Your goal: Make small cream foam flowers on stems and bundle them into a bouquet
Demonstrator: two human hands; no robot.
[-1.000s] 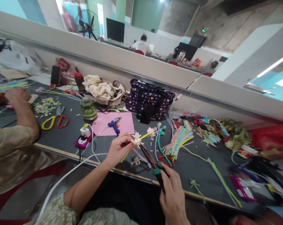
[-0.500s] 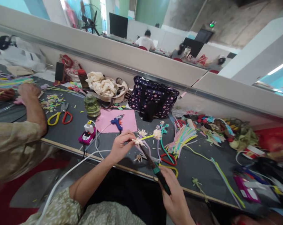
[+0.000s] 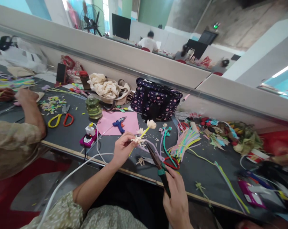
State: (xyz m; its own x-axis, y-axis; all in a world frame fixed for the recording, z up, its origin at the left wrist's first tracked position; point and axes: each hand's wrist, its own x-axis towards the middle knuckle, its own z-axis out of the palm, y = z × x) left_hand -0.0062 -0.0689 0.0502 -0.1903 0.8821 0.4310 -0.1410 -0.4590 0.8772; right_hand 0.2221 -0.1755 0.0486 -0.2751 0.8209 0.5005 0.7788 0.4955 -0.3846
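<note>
My left hand (image 3: 123,148) is closed, thumb and fingers pinching a craft flower sprig (image 3: 144,132) with a yellow stem and pale cream blossoms. One blossom sits at the upper tip; others cluster close to my fingertips. In my right hand (image 3: 176,194) are dark-bladed scissors (image 3: 154,156) with black and green handles. Their blades are a little apart and point up toward the sprig, not touching it. Beneath the blades, a red-handled pair of scissors (image 3: 172,163) lies on the table, partly covered. Small beige scraps (image 3: 141,161) lie beside it.
A blue glue gun (image 3: 119,124) rests on pink paper (image 3: 132,122). A white cable (image 3: 74,168) crosses the table edge near my left forearm. Pastel stems (image 3: 185,140) lie to the right. At left are yellow-and-red scissors (image 3: 63,118) and a co-worker's arm (image 3: 31,108).
The sprig has tilted more upright in my left hand. My right hand has drawn the scissors back from the blossoms, down and right, and their blades have parted.
</note>
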